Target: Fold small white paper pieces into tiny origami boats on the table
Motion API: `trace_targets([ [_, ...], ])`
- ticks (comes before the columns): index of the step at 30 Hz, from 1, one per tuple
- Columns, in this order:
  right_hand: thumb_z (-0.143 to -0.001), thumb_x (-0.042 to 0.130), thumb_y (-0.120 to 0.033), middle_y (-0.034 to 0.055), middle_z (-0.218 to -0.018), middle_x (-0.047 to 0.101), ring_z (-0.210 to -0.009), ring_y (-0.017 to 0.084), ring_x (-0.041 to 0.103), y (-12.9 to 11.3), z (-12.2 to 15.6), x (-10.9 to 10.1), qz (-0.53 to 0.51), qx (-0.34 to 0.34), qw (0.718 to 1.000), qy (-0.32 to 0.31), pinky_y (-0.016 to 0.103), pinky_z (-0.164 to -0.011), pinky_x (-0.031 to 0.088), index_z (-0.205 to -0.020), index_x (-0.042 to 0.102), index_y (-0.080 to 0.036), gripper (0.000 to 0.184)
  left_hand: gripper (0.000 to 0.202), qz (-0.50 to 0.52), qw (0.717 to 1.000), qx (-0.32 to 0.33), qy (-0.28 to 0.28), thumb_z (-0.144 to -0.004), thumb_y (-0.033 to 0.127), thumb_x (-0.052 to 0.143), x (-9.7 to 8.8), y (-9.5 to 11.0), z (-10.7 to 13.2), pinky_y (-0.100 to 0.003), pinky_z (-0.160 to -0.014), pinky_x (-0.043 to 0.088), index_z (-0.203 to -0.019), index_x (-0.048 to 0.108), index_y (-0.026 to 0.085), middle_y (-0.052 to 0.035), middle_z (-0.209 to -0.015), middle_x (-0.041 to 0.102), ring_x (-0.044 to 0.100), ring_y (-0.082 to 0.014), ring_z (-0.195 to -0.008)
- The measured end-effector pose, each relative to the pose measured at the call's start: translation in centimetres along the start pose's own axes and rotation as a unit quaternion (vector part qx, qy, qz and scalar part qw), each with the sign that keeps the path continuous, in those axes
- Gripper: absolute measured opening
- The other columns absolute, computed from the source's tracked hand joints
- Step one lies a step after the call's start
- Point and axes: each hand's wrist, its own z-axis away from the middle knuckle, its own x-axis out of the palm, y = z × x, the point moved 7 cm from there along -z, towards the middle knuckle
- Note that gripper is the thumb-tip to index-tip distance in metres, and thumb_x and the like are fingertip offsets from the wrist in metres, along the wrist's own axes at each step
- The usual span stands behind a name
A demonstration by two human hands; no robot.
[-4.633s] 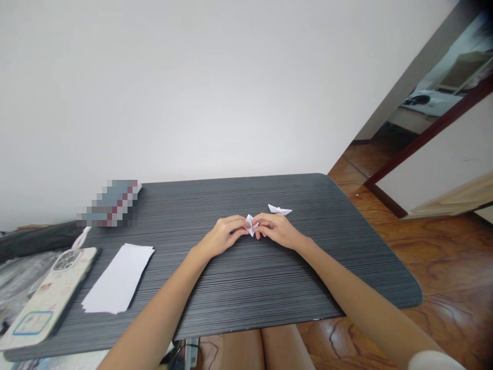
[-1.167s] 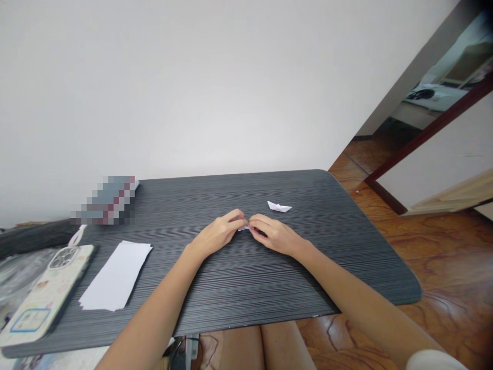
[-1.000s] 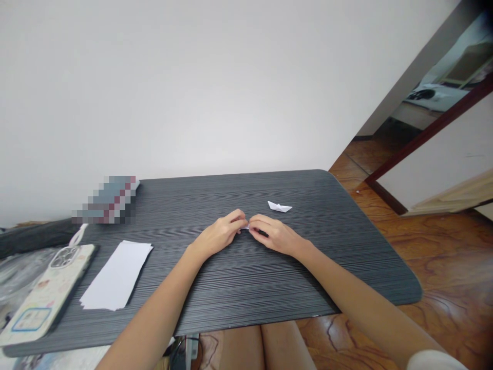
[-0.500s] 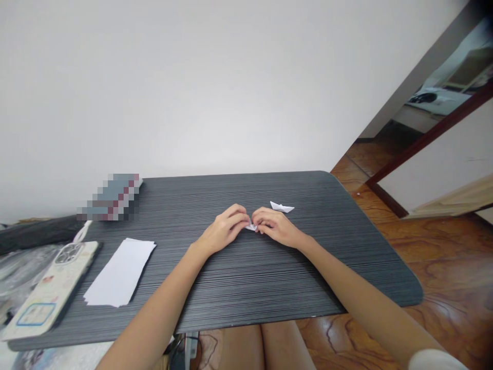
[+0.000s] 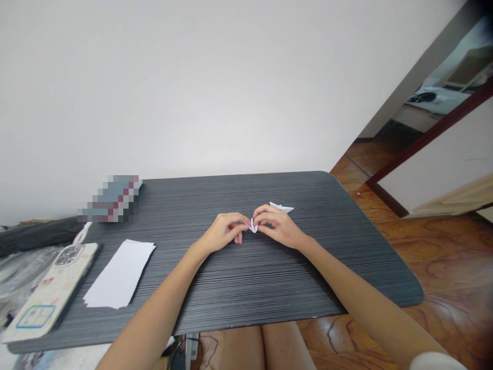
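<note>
Raising folded paper [image 5: 253, 226] off table [image 5: 231, 293] since half second ago; pinching it, left hand [image 5: 225, 236] at 9 o'clock, right hand [image 5: 279, 228] at 3 o'clock. Likely handling light, flimsy; gripping best at creases.

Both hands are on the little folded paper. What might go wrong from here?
The folded paper is tiny and pinched between left hand and right hand; a hard pull may tear it or spoil a crease. The paper boat lies just beyond the right hand, so a push forward could crush it.
</note>
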Motion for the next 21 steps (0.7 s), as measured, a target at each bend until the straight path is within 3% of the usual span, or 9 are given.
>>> trace_targets([
  [3,-0.077,0.054,-0.019,0.0054,-0.095,0.049,-0.075,0.012,0.054,0.3,0.0,0.2,0.007,0.014,1.000,-0.013,0.027,-0.066,0.048,-0.080,0.061,-0.018,0.007,0.022,0.011,1.000,0.011,-0.012,-0.080,0.030,0.047,0.2,0.2,0.0,-0.022,-0.054,0.050,-0.084,0.057,0.011,-0.0037,-0.070,0.057,0.059,-0.0096,-0.055],
  [8,-0.075,0.057,-0.018,0.0046,-0.090,0.052,-0.083,0.015,0.053,0.1,0.0,0.0,0.050,-0.018,0.998,-0.024,0.031,-0.076,0.044,-0.077,0.063,-0.019,0.006,0.020,-0.043,0.998,0.046,-0.031,-0.080,0.026,0.047,0.2,1.0,0.1,-0.020,-0.059,0.048,-0.076,0.060,0.012,-0.0049,-0.077,0.058,0.057,-0.0079,-0.058],
  [14,-0.075,0.058,-0.020,0.0056,-0.093,0.051,-0.084,0.015,0.053,-0.4,0.2,0.0,0.055,-0.036,0.997,-0.031,0.031,-0.076,0.044,-0.081,0.062,-0.018,0.007,0.019,-0.156,0.983,0.092,-0.027,-0.082,0.022,0.044,0.0,1.7,0.1,-0.023,-0.069,0.045,-0.077,0.061,0.014,-0.0048,-0.080,0.059,0.056,-0.0105,-0.070],
  [21,-0.076,0.056,-0.020,0.0061,-0.093,0.052,-0.079,0.014,0.055,-0.6,0.1,-0.3,0.054,-0.053,0.997,-0.015,0.031,-0.074,0.045,-0.079,0.062,-0.018,0.007,0.020,-0.189,0.974,0.125,-0.005,-0.083,0.024,0.043,0.0,1.8,0.2,-0.026,-0.076,0.043,-0.083,0.061,0.015,-0.0068,-0.087,0.059,0.056,-0.0131,-0.081],
])
